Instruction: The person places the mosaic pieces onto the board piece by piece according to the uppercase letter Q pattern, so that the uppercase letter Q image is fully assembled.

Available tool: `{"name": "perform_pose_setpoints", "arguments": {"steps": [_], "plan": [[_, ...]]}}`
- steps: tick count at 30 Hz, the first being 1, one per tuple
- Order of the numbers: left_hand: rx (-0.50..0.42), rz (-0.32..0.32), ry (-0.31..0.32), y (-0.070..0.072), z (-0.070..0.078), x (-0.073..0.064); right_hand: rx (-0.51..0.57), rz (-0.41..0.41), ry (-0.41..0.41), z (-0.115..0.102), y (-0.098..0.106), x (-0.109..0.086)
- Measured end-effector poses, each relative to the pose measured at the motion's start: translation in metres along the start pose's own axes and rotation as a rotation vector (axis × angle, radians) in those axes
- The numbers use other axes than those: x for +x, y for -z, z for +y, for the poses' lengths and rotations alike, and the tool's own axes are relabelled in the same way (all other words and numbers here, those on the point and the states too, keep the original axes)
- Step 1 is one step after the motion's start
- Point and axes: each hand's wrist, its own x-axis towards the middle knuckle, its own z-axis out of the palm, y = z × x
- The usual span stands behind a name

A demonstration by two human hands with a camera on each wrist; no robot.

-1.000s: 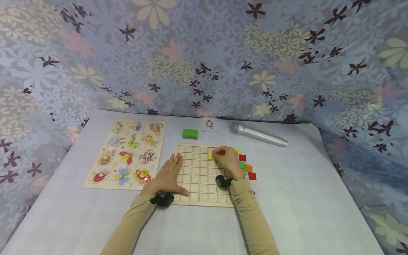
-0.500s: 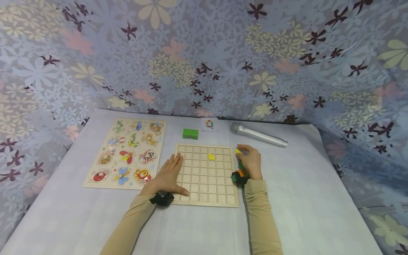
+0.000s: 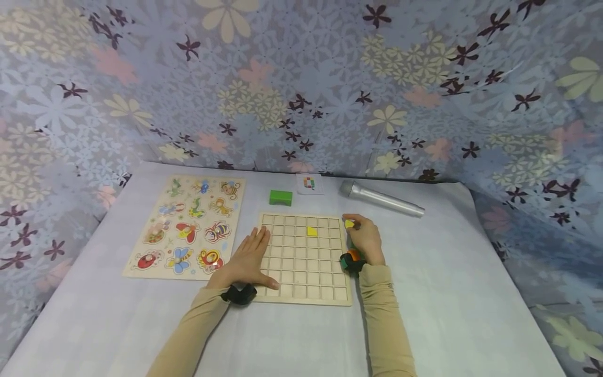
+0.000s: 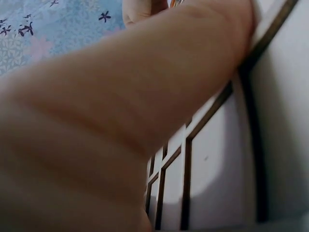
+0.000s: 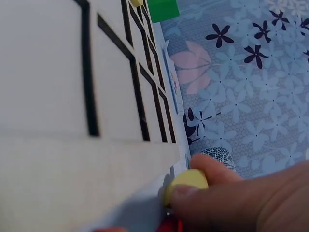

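Observation:
A wooden grid board (image 3: pixel 301 267) lies on the table with one yellow tile (image 3: pixel 312 231) set in a cell near its upper right. My left hand (image 3: pixel 244 266) rests with straight fingers across the board's left edge. Beside the board's upper right corner, my right hand (image 3: pixel 368 241) pinches a small yellow piece (image 5: pixel 190 181) with a rounded edge between thumb and finger. Under that hand are other coloured tiles, mostly hidden; a bit of orange tile (image 3: pixel 354 254) shows by the black wrist strap, and a red tile (image 5: pixel 169 225) shows below the fingers.
An insect puzzle board (image 3: pixel 188 230) lies at the left. Behind the grid board are a green block (image 3: pixel 280 198) and a white card (image 3: pixel 309 184) with a coloured pattern. A silver microphone (image 3: pixel 383 199) lies at the back right.
My right hand has let go of the yellow tile on the board and moved right to the loose tiles. It now pinches another yellow piece. The left hand stays put.

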Motion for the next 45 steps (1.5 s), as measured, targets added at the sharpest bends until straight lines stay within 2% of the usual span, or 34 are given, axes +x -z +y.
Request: {"name": "perform_pose_setpoints", "arguments": {"steps": [3, 8, 11, 16, 20, 24, 32, 38, 45], "plan": [[-0.012, 0.009, -0.004, 0.000, 0.000, -0.001, 0.040, 0.027, -0.006, 0.000, 0.000, 0.000], [-0.010, 0.007, -0.005, -0.004, -0.003, 0.001, 0.191, 0.109, -0.080, 0.004, 0.000, 0.000], [-0.002, 0.017, -0.006, -0.007, -0.005, 0.003, 0.292, 0.122, -0.096, 0.002, -0.002, 0.000], [0.007, 0.020, -0.002, -0.008, -0.008, 0.004, 0.485, 0.039, -0.110, -0.011, -0.009, 0.001], [0.009, 0.013, -0.004, -0.004, -0.004, 0.003, 0.546, -0.065, -0.088, -0.026, -0.021, 0.002], [0.015, 0.013, -0.003, -0.002, -0.002, 0.001, 0.525, -0.119, -0.045, -0.044, -0.039, 0.000], [0.019, 0.019, -0.005, -0.002, -0.002, 0.000, 0.446, -0.080, 0.059, -0.068, -0.075, -0.007], [0.016, 0.023, -0.004, -0.002, -0.001, 0.000, 0.334, -0.106, 0.130, -0.075, -0.084, -0.014], [0.019, 0.014, 0.009, -0.001, 0.000, 0.000, 0.120, -0.118, 0.225, -0.076, -0.086, -0.016]]}}
